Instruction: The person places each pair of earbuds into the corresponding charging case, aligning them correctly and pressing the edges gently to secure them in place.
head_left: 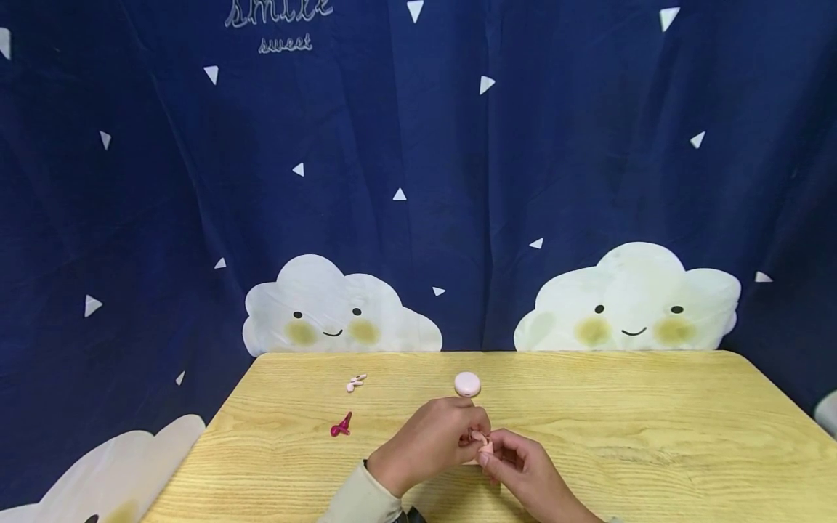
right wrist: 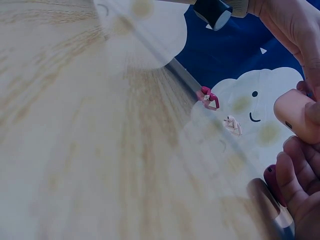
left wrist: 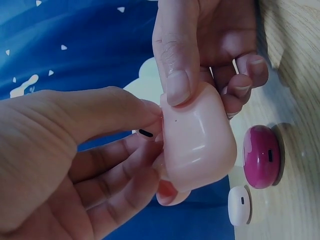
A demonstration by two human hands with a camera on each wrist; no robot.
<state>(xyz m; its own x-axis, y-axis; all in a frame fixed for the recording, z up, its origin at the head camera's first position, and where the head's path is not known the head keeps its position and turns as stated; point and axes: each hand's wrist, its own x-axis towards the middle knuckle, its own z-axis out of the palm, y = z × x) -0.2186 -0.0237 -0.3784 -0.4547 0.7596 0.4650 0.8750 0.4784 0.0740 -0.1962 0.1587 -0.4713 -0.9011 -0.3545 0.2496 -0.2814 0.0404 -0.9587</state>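
Observation:
A peach-pink earbud case (left wrist: 200, 140) is held above the table by my right hand (head_left: 526, 468), its thumb (left wrist: 178, 87) pressed on the shell. What looks like the case's flipped-back lid (left wrist: 172, 194) shows below it in the left wrist view. My left hand (head_left: 434, 439) pinches a peach earbud (left wrist: 145, 133) with a dark slot, right at the case's open side. The fingers hide most of that earbud, and whether it sits inside the case I cannot tell. In the right wrist view the case (right wrist: 295, 114) shows between both hands.
On the wooden table (head_left: 654, 428) lie a magenta earbud pair (head_left: 341, 425) and a pale pink pair (head_left: 356, 383), left of my hands. A pale pink case (head_left: 467, 383) stands beyond the hands. The magenta case (left wrist: 261, 156) is hidden in the head view. A blue curtain (head_left: 445, 145) hangs behind.

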